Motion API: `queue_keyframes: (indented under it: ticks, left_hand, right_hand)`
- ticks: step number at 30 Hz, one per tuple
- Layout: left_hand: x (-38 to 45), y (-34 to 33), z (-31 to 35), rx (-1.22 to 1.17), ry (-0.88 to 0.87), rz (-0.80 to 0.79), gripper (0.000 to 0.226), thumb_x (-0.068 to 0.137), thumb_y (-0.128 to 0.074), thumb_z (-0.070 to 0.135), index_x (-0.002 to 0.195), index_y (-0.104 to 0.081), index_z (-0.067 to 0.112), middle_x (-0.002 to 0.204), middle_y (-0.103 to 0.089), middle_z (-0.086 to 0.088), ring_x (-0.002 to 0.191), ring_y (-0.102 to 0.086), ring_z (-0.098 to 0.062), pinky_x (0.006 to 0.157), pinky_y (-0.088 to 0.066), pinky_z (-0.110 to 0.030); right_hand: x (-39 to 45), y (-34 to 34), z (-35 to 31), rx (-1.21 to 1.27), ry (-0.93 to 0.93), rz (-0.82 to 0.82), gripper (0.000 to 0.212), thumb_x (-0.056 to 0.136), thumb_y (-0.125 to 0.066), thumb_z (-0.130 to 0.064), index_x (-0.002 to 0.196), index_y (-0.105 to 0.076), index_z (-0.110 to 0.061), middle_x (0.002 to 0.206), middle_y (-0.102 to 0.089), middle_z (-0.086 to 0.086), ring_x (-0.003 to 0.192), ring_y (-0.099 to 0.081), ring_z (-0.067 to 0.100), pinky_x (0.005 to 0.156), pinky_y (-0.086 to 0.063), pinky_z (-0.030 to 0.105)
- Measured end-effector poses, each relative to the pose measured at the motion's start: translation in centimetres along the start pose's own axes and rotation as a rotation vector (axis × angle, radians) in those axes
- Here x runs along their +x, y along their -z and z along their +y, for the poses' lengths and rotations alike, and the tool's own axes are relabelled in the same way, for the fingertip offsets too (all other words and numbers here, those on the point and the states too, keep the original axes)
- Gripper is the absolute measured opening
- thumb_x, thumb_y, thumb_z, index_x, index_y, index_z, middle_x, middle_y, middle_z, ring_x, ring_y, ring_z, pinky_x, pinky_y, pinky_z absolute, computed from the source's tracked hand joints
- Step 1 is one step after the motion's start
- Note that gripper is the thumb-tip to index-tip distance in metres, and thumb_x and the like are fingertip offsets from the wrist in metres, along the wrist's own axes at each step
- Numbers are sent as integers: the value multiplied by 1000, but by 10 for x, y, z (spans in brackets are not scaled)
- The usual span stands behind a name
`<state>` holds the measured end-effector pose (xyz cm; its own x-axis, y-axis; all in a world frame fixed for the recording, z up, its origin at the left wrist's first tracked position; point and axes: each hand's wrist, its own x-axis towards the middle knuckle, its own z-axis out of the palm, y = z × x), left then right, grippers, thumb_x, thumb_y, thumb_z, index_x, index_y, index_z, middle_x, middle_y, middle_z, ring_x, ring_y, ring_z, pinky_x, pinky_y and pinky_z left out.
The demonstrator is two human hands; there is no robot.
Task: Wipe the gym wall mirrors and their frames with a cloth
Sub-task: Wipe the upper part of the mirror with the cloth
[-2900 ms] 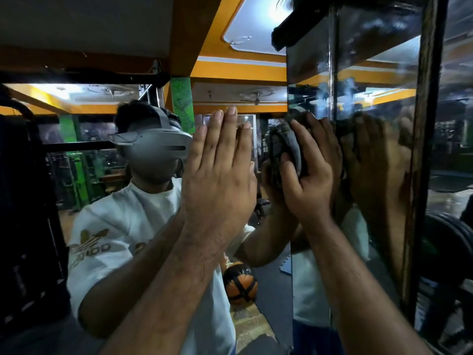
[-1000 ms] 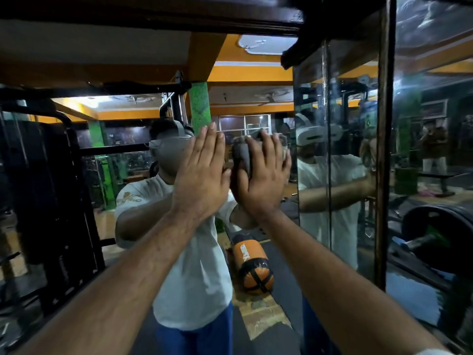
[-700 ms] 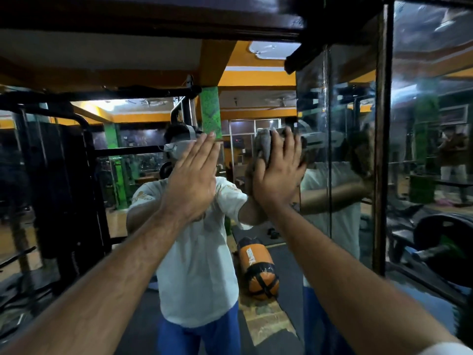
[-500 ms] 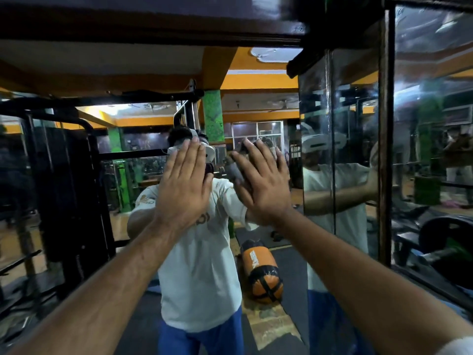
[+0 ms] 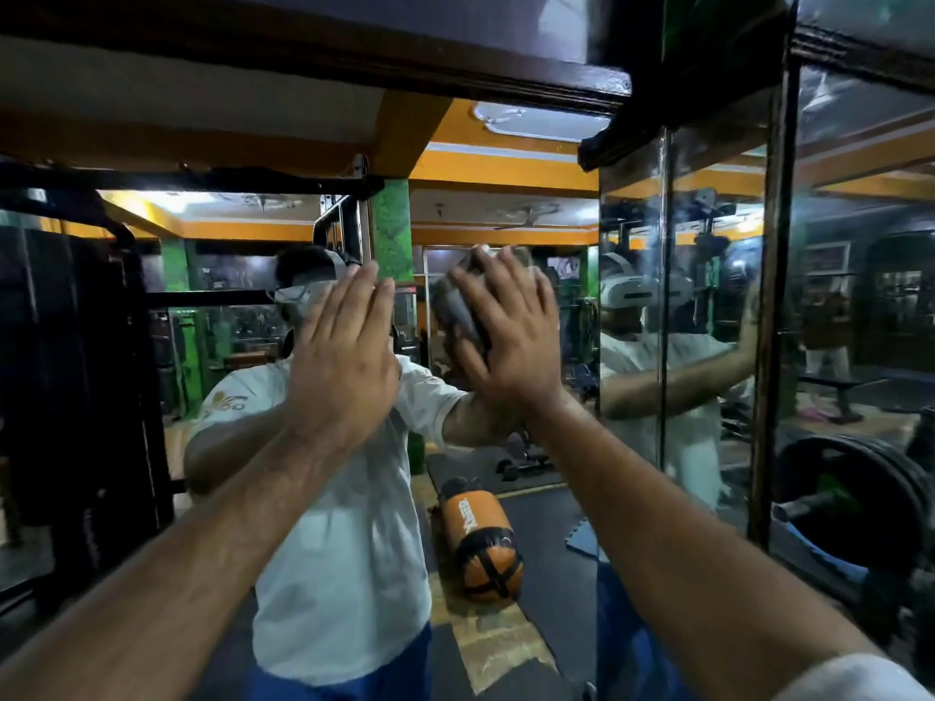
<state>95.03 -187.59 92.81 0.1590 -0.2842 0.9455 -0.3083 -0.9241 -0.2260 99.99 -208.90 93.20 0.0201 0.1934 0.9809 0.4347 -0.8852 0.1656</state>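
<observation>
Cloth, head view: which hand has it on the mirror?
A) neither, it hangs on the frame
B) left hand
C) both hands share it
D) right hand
D: the right hand presses the grey cloth against the mirror with its fingers spread, while the left hand is held flat at the glass with no cloth under it.

Cloth (image 5: 455,308) is grey, mirror frame (image 5: 773,321) dark brown, nearly black. Reflected in the glass: white tee (image 5: 349,559) with a gold logo (image 5: 222,402), blue trousers (image 5: 384,675), orange bag (image 5: 480,528) with black straps (image 5: 493,569), orange ceiling beams (image 5: 506,169), mottled green pillar (image 5: 390,230).
</observation>
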Motion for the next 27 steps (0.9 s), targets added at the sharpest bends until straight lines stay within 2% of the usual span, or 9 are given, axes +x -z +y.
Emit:
queue_keyframes:
  ticks: [2,4,7,10,12,16,23,25,27]
  left_hand:
    - [-2,4,-12,66,35,-24,65,101,-40,32,157,-27,1,165,-21,-20,155,-17,-32,127,-12,-49]
    - [-4,6,-20,50,7,-56,68,101,-36,37,158,-24,1,167,-15,-18,156,-10,-29,128,-5,-45]
    - [-4,13,-29,-40,-31,-87,68,97,-41,30,157,-26,2,167,-16,-15,156,-10,-25,127,2,-36]
    - [-10,24,-39,-39,-38,-56,62,97,-44,25,154,-35,1,163,-30,-17,153,-23,-28,128,-9,-41]
    - [-19,30,-46,12,14,-16,61,98,-45,28,153,-38,2,162,-32,-19,153,-25,-31,126,-17,-48]
    - [-33,27,-56,35,27,-22,64,100,-45,32,155,-33,2,165,-23,-18,155,-17,-30,126,-14,-50]
    - [-45,34,-81,-98,-70,27,55,97,-44,11,151,-41,-2,160,-35,-19,152,-28,-31,122,-25,-53]
    - [-51,39,-88,-28,-30,54,55,98,-46,16,150,-41,-2,160,-35,-20,151,-28,-32,124,-22,-52]
    - [-55,42,-96,45,22,49,56,102,-43,25,153,-37,0,163,-30,-18,154,-20,-32,126,-15,-50]
  right_hand:
    - [26,-4,-14,53,-411,110,69,91,-44,-48,154,-47,-23,167,-34,8,157,-22,29,125,-15,59]
    - [42,-10,-46,100,-575,153,71,90,-42,-48,155,-45,-21,168,-33,8,158,-19,28,126,-12,59]
    - [28,-17,-80,106,-186,59,67,93,-42,-47,154,-50,-19,166,-37,10,157,-23,29,127,-9,53]
    - [17,-10,-71,93,37,-41,65,94,-41,-49,154,-50,-23,167,-36,7,158,-22,25,127,-10,54]
    - [18,-8,-61,92,-53,-30,65,93,-46,-47,154,-49,-26,168,-33,3,159,-19,24,127,-11,56]
    - [19,-18,-90,133,-552,154,69,89,-44,-44,155,-47,-22,168,-33,5,158,-18,25,125,-14,61]
    - [-27,-19,-121,44,10,-88,66,96,-39,-46,158,-44,-23,171,-26,7,160,-13,25,127,-12,58]
    - [-19,-19,-113,19,-152,-53,68,96,-41,-47,161,-36,-26,173,-15,6,161,-4,23,128,-8,56]
    - [1,-20,-119,58,-510,25,72,96,-36,-48,164,-29,-26,174,-9,7,161,-1,26,127,-8,59]
